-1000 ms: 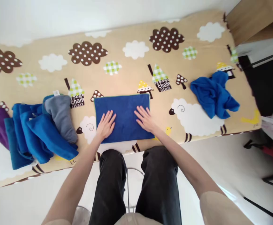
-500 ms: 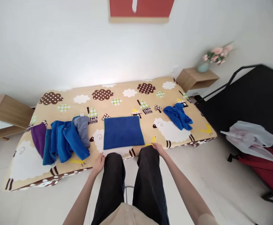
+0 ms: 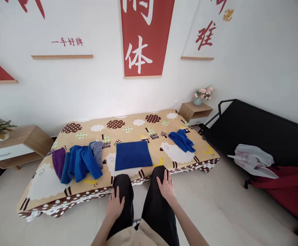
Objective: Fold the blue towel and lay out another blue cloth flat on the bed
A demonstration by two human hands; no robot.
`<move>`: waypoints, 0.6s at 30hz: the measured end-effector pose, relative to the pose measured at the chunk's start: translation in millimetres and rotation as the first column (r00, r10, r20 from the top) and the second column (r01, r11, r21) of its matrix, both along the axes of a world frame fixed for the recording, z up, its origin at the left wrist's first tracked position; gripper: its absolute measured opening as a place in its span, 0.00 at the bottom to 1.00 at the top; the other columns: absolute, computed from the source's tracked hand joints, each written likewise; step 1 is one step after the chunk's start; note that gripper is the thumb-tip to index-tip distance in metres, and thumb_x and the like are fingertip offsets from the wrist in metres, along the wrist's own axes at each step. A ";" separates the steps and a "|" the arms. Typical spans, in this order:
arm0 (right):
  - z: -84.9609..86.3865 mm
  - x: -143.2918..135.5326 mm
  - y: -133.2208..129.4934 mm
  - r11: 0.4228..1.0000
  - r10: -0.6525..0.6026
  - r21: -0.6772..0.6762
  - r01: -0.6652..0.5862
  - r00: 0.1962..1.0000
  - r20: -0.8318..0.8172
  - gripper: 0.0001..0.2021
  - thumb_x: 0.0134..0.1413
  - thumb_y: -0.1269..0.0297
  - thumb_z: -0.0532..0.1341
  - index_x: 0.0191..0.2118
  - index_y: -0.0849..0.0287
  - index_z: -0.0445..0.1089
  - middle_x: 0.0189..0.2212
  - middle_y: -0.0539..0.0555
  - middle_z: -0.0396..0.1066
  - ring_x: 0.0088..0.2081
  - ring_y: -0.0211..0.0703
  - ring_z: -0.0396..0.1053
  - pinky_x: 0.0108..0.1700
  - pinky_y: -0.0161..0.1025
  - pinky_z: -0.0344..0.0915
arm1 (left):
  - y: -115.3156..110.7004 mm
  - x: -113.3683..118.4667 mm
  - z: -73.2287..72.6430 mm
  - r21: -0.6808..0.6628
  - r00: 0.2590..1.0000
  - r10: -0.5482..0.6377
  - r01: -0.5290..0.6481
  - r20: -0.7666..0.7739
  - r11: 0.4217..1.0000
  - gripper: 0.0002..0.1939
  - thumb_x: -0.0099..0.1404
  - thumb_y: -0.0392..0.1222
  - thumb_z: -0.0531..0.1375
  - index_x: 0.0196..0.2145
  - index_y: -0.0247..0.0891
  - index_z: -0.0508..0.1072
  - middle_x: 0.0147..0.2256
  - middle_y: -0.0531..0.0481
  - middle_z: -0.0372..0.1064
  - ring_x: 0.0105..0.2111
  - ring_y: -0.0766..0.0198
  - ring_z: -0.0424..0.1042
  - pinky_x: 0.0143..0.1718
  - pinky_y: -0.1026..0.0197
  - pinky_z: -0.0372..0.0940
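Observation:
My left hand [image 3: 115,205] rests on my left thigh near the knee, fingers spread and holding nothing. On my right knee lies my right hand [image 3: 166,186], its fingers also apart and free of any object. A blue cloth [image 3: 133,155] is spread flat on the bed in front of my knees. To its left are several overlapping blue cloths [image 3: 80,162], between a purple cloth [image 3: 58,162] and a grey cloth [image 3: 97,152]. A crumpled blue cloth [image 3: 181,140] sits toward the bed's right end.
The low bed [image 3: 128,119] has a sheep-patterned sheet. Wooden nightstands stand at the left [image 3: 23,140] and right [image 3: 196,110], both with flowers. A black folding bed [image 3: 261,126] at the right holds a plastic bag [image 3: 253,159] and a red item [image 3: 287,188].
Both hands have moved from the bed's front edge back onto my knees. The view has tilted up, showing more of the wall hangings. The cloths look unchanged.

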State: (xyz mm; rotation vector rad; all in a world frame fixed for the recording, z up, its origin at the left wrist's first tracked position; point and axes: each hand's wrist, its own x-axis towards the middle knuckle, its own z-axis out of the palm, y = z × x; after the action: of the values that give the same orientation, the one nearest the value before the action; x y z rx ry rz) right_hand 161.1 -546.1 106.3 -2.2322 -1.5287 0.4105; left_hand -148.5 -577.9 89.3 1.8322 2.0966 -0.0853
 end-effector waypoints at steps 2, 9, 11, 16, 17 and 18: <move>3.4 9.4 0.8 1.000 -0.007 -0.009 0.007 1.000 -0.007 0.40 0.67 0.46 0.48 0.75 0.68 0.43 0.72 0.70 0.46 0.72 0.64 0.48 0.68 0.56 0.55 | -4.0 -6.9 8.1 0.023 1.000 0.016 -0.016 -0.013 1.000 0.34 0.74 0.48 0.48 0.73 0.32 0.50 0.71 0.30 0.47 0.67 0.39 0.58 0.63 0.44 0.60; 15.0 29.4 -7.2 0.997 -0.032 -0.064 0.031 0.999 -0.010 0.41 0.69 0.45 0.46 0.74 0.72 0.41 0.72 0.73 0.47 0.71 0.65 0.51 0.68 0.52 0.54 | -22.8 -25.8 30.1 0.164 0.996 0.053 -0.041 -0.071 0.986 0.36 0.75 0.50 0.47 0.73 0.28 0.49 0.70 0.24 0.49 0.66 0.36 0.60 0.62 0.43 0.61; 20.1 31.1 -8.3 0.996 -0.043 -0.075 0.042 0.999 -0.007 0.40 0.69 0.45 0.45 0.75 0.71 0.41 0.71 0.74 0.48 0.70 0.64 0.54 0.68 0.51 0.54 | -25.6 -30.6 34.4 0.198 0.995 0.055 -0.038 -0.085 0.979 0.36 0.75 0.50 0.47 0.73 0.27 0.49 0.69 0.22 0.48 0.65 0.35 0.59 0.61 0.41 0.61; 29.9 30.0 -5.0 0.993 -0.065 -0.098 0.064 0.998 0.000 0.39 0.70 0.45 0.46 0.75 0.69 0.41 0.71 0.72 0.49 0.69 0.63 0.57 0.66 0.51 0.56 | -21.3 -44.2 46.7 0.216 0.992 0.058 -0.032 -0.115 0.976 0.38 0.73 0.50 0.49 0.73 0.25 0.47 0.70 0.22 0.44 0.67 0.33 0.54 0.62 0.41 0.59; 30.9 29.3 -3.8 0.993 -0.064 -0.101 0.064 0.998 0.003 0.39 0.69 0.46 0.46 0.75 0.68 0.41 0.71 0.72 0.49 0.68 0.63 0.57 0.66 0.51 0.56 | -17.2 -47.6 49.8 0.209 0.992 0.047 -0.023 -0.113 0.978 0.39 0.73 0.51 0.51 0.73 0.26 0.47 0.71 0.23 0.42 0.68 0.32 0.53 0.62 0.41 0.58; 31.5 28.6 -2.3 0.993 -0.060 -0.103 0.061 0.998 0.007 0.39 0.69 0.46 0.47 0.75 0.68 0.42 0.71 0.72 0.50 0.68 0.64 0.57 0.66 0.51 0.56 | -11.8 -51.1 53.1 0.203 0.993 0.039 -0.016 -0.110 0.979 0.39 0.72 0.51 0.51 0.73 0.28 0.47 0.71 0.23 0.41 0.68 0.32 0.52 0.62 0.41 0.58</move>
State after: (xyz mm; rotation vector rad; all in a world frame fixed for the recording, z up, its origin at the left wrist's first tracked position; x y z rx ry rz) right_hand 189.7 -548.4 137.9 -2.3528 -1.4682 0.4777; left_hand -199.6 -589.7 142.4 1.9544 2.2814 0.0321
